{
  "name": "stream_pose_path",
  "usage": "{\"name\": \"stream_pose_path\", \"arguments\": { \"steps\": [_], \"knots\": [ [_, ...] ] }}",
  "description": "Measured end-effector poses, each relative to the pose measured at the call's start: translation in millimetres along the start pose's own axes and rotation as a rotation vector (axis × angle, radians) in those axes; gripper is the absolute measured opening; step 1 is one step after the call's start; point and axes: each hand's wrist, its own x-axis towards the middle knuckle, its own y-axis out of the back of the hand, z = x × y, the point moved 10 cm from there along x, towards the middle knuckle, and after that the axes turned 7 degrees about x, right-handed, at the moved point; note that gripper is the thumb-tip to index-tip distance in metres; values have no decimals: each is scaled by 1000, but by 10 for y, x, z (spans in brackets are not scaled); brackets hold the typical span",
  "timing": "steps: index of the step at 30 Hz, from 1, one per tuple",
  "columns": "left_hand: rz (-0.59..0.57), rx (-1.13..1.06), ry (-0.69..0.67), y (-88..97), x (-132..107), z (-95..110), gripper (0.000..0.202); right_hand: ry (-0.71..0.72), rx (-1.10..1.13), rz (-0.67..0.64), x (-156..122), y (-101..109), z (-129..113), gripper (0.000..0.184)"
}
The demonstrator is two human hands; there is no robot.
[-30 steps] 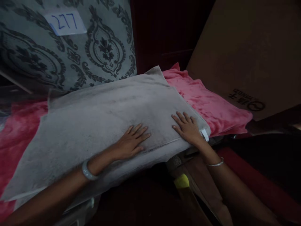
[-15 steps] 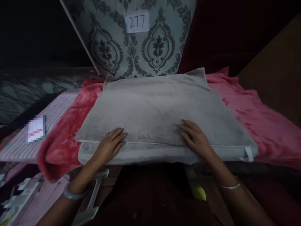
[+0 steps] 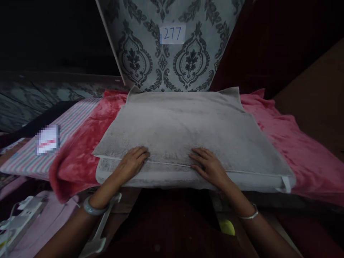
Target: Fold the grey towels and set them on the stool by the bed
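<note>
One velvety grey, roughly rectangular cloth (image 3: pixel 182 122) with raised far corners lies in layers over plush pink-red fabric (image 3: pixel 83 150). Pink-and-blue striped fabric (image 3: pixel 72 125) lies to the left; behind stands a grey damask-patterned panel (image 3: pixel 162 62) bearing a white paper label (image 3: pixel 172 33). The bare left hand (image 3: pixel 133 160) and bare right hand (image 3: pixel 209 164) rest palm-down on the cloth near its front edge, fingers unclenched and slightly spread.

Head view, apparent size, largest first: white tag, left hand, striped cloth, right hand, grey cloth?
1. Grey cloth
2. Striped cloth, partly covered
3. Left hand and right hand: look alike, so not ranked against each other
4. White tag
</note>
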Motion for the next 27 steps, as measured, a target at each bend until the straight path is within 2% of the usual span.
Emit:
{"name": "stream_pose_path", "arguments": {
  "steps": [4, 10, 12, 16, 19, 22, 27],
  "knots": [
    [43, 8, 5, -12, -20, 49, 29, 21, 60, 86, 16, 20, -20, 30],
    [-1, 50, -7, -24, -64, 61, 25, 10, 83, 119, 66, 99, -48, 22],
    [-29, 94, 64, 16, -99, -97, 24, -12, 86, 106, 100, 92, -68, 20],
    [-117, 161, 301, 72, -311, -625, 42, -12, 69, 44, 155, -51, -147, 26],
    [-174, 195, 390, 72, -524, -930, 37, -11, 22, 8, 151, -178, -170, 32],
    [-171, 177, 384, 73, -663, -1055, 30, -8, 11, 19, 124, -219, -164, 32],
    [-168, 96, 367, 63, -752, -1092, 26, 4, 65, 69, 76, -178, -163, 28]
  ]
}}
